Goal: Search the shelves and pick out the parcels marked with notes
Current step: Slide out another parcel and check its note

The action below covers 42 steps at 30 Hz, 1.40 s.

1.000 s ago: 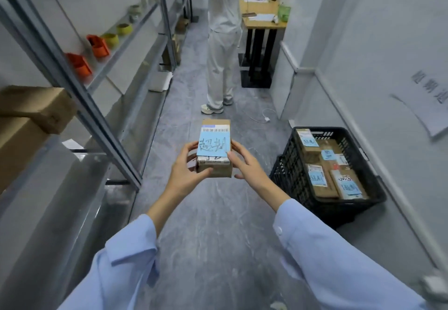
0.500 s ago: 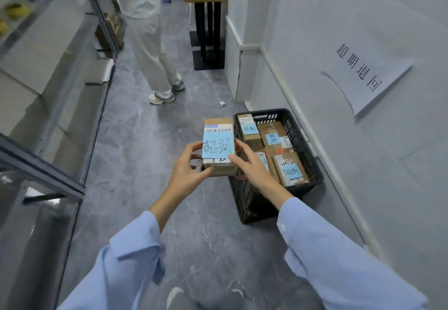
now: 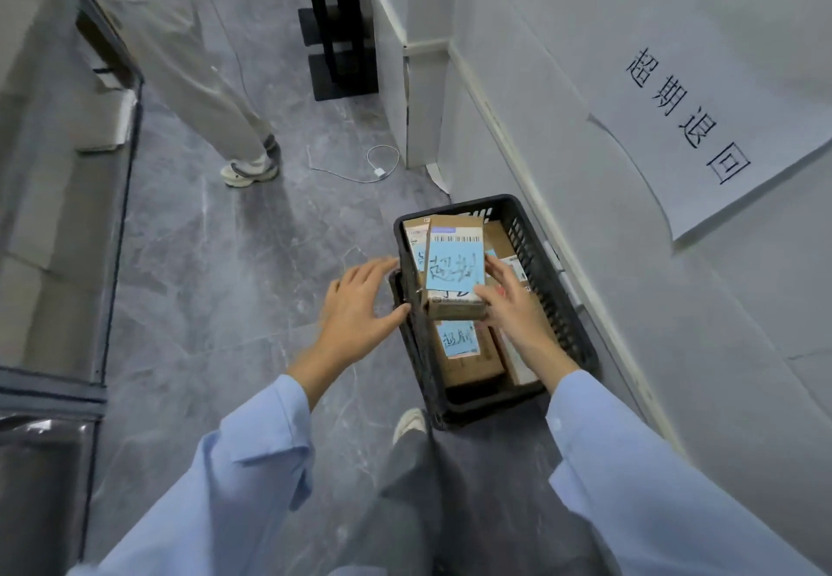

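Observation:
A small cardboard parcel (image 3: 454,269) with a blue handwritten note and a barcode label hangs over the black plastic crate (image 3: 547,287). My right hand (image 3: 511,305) grips its right side and lower edge. My left hand (image 3: 360,301) hovers just left of the crate's rim with straight spread fingers and holds nothing. Inside the crate lie several more cardboard parcels; one (image 3: 463,350) below the held parcel bears a blue note too.
The crate stands on the grey floor against the right wall, under a paper sign (image 3: 693,125) with handwriting. Metal shelving (image 3: 67,170) lines the left side. Another person's legs (image 3: 211,93) stand ahead, near a white cable (image 3: 378,165) and a black table base (image 3: 337,57).
I have turned and stepped to the crate. The parcel moved right, over the crate. My left hand let go of it; only my right hand holds it now.

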Motion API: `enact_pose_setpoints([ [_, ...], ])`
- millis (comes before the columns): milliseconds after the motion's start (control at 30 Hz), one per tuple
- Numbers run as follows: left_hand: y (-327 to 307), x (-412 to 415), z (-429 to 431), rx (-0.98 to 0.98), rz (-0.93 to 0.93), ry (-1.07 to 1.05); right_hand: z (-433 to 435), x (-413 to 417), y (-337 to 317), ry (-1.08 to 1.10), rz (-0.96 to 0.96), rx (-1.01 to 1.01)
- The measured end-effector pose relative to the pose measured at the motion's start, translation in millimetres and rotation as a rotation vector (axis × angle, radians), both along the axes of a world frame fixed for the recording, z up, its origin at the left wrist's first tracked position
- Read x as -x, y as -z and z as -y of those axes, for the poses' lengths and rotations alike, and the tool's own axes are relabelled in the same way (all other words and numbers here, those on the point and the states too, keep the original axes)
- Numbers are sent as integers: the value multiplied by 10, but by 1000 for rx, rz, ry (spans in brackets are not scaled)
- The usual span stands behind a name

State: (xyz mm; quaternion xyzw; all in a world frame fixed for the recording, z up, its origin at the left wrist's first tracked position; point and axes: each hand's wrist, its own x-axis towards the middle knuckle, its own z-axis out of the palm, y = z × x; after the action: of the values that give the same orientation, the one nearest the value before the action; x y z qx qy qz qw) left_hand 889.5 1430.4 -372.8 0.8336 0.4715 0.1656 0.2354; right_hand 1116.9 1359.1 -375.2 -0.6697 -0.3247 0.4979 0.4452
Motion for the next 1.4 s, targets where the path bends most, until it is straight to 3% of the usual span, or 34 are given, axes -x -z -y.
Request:
enact_pose_setpoints([
  [300, 425, -544, -1212, -71, -198, -16, -923, -930, 765, 121, 26, 133],
  [900, 1616, -850, -1806, 28, -291, -81, -2092, -1501, 2701, -131, 33, 276],
  [1133, 1685, -886, -1790, 45, -294, -116, -2120, -1459, 2894, -69, 55, 292],
  [1400, 1319, -870, -1615, 47, -290, -180, -1985, -1379, 2323, -142, 387, 196],
])
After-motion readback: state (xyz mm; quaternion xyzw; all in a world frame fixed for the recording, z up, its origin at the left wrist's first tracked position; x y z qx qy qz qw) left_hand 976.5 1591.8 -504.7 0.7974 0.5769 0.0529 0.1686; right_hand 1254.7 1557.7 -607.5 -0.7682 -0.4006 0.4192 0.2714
